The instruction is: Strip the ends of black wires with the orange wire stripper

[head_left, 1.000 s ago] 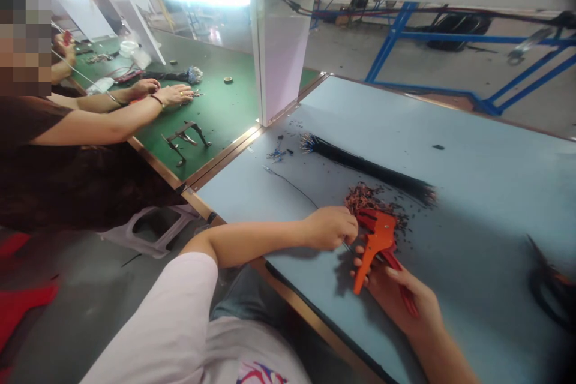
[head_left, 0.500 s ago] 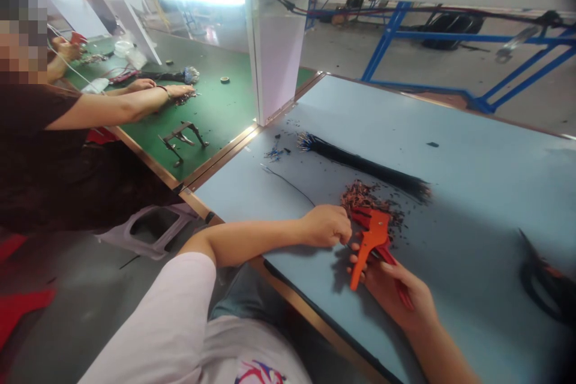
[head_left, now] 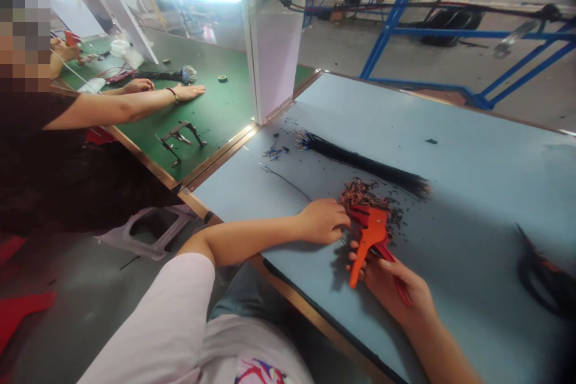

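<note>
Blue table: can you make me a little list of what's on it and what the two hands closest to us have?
Table: blue
Left hand: holds thin dark wire
Right hand: holds orange-and-red tool
Scraps: brownish and black, beside the tool's head
Black wire bundle: lying beyond the scraps
Scissors: far right
</note>
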Motion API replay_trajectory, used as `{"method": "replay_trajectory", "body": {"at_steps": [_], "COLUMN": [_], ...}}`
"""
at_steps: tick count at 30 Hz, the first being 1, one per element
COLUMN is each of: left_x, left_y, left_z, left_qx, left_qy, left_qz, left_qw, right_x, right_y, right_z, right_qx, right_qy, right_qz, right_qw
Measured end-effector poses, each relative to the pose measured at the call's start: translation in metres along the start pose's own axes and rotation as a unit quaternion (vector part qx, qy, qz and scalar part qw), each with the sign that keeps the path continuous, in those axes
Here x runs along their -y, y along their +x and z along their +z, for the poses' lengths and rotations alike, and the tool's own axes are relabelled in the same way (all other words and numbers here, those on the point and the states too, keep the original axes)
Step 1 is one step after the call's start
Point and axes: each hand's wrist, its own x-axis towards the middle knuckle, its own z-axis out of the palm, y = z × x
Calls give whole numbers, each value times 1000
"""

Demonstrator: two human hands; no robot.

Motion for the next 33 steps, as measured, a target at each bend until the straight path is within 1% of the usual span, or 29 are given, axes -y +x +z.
{"method": "replay_trajectory", "body": {"at_steps": [7, 11, 16, 20, 23, 25, 27, 29, 31, 32, 33], "left_x": [1, 1, 1, 3, 3, 3, 2, 3, 6, 7, 7], "left_y": [-1, -1, -1, 0, -1, -2, -2, -2, 0, 1, 1], "left_z": [-1, -1, -1, -3, -9, -13, -17, -20, -20, -19, -18], "left_qx": [26, 31, 29, 37, 55, 70, 84, 92, 105, 109, 111], "left_qy": [15, 24, 27, 29, 20, 9, -6, -14, -9, -5, -3], "left_qz": [-2, 6, 13, 17, 32, 39, 43, 44, 40, 39, 41], "left_qw": [1000, 999, 999, 999, 998, 997, 995, 995, 994, 993, 993], "right_x": [1, 1, 0, -2, 4, 14, 29, 46, 60, 66, 71], "right_y": [0, 0, 0, 1, -1, -7, -13, -19, -22, -23, -24], "right_z": [5, 4, 3, 3, 5, 8, 9, 6, -2, -8, -14], "right_qx": [0, 6, 6, 15, 8, -1, -21, -53, -114, -154, -201], "right_qy": [-10, -24, -14, -24, -17, -10, -5, -23, -76, -115, -166], "right_qz": [-7, -9, -10, -13, -12, -11, -40, -95, -148, -167, -178], "right_qw": [1000, 1000, 1000, 999, 1000, 1000, 999, 994, 979, 967, 949]}}
